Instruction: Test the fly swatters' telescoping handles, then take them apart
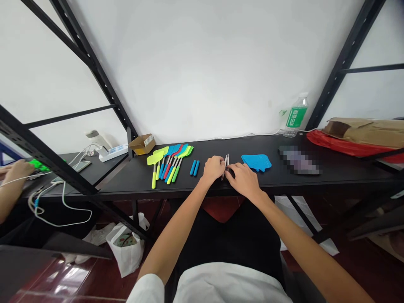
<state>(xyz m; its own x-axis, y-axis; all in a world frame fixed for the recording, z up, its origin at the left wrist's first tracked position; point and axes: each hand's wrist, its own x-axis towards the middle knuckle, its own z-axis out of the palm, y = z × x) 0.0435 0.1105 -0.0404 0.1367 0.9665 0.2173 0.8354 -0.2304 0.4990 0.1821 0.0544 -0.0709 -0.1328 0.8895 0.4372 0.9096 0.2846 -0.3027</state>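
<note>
My left hand (213, 167) and my right hand (242, 179) meet at the middle of the black table (331, 179). Both pinch thin silver metal rods (226, 160) that stick up between them. Two loose blue handle sleeves (195, 167) lie just left of my left hand. A stack of blue swatter heads (256, 162) rests right of my right hand. Farther left lies a row of several finished fly swatters (170, 162) in yellow, blue, red and green.
A small cardboard box (142, 144) and a white power strip (112, 151) sit at the back left. A water bottle (295, 115), a blurred item (299, 160) and red and brown bags (360, 134) are right. Another person's hand (15, 172) works far left. A white plastic bag (126, 246) lies on the floor.
</note>
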